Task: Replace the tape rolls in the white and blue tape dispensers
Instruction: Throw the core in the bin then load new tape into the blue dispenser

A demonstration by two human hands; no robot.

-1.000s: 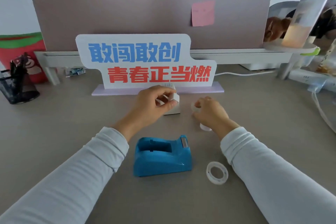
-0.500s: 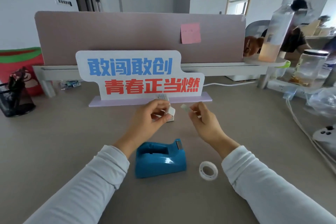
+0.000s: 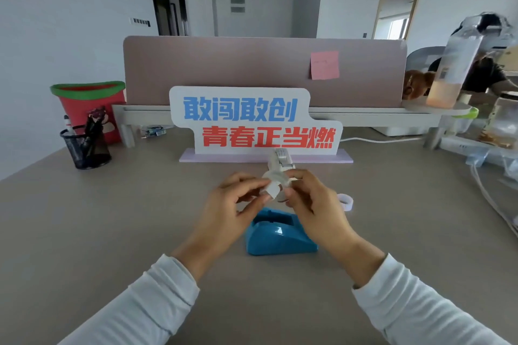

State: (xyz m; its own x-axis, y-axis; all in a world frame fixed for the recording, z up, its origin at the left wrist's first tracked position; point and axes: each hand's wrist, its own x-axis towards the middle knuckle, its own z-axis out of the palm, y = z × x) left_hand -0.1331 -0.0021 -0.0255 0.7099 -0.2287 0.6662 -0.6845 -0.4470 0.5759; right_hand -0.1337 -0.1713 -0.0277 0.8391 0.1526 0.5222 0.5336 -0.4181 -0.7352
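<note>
The blue tape dispenser (image 3: 280,237) sits on the desk with its roll slot empty, partly hidden by my hands. Behind them stands the white tape dispenser (image 3: 282,159), in front of the sign. My left hand (image 3: 229,213) and right hand (image 3: 316,207) meet just above the blue dispenser. The left pinches a small white spool (image 3: 272,190). The right grips a clear tape roll (image 3: 276,176) that touches the spool. Another clear tape roll (image 3: 346,202) lies on the desk to the right of my right hand.
A lettered sign (image 3: 252,120) on a lilac base stands mid-desk before a pink divider (image 3: 224,70). A black mesh pen holder (image 3: 85,148) and a red bin (image 3: 89,103) are at the far left. A bottle (image 3: 454,70), a jar and cables (image 3: 487,193) crowd the right. A person sits behind them.
Both hands have lifted off the desk and come together above the blue dispenser, joining the white spool and the clear roll. The view has tilted upward.
</note>
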